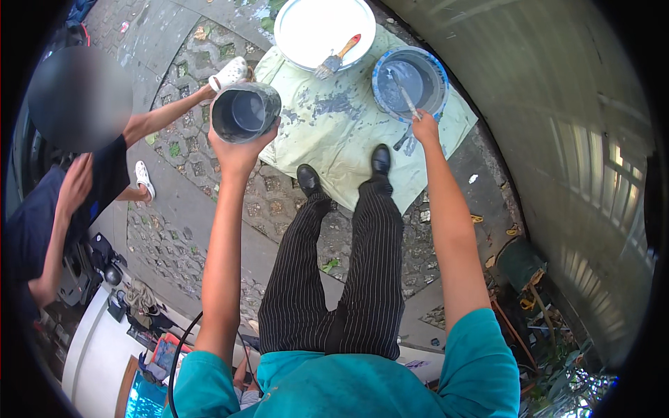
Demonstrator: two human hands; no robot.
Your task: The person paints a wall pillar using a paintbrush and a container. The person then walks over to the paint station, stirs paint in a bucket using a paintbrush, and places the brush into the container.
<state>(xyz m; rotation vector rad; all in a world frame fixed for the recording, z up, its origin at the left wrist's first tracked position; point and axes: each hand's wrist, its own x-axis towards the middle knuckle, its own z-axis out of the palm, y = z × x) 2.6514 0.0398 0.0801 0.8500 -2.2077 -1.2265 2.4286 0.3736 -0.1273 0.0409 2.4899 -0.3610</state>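
My left hand is wrapped round a grey, paint-smeared tub, tilted so its grey inside shows. In my right hand is the end of a long, paint-covered stirring stick or brush handle; its far end reaches into a blue-rimmed bucket with grey paint inside. The bucket stands on a pale green, paint-spattered cloth. Beside it, a paintbrush with a red-tipped handle lies across a round white lid or bucket top. A dark narrow tool lies below the bucket, partly hidden.
At the left, a person in dark clothes sits or crouches, with one white clog close to my tub. A greenish wall runs along the right. A dark green container stands lower right. My shoes are on the cloth.
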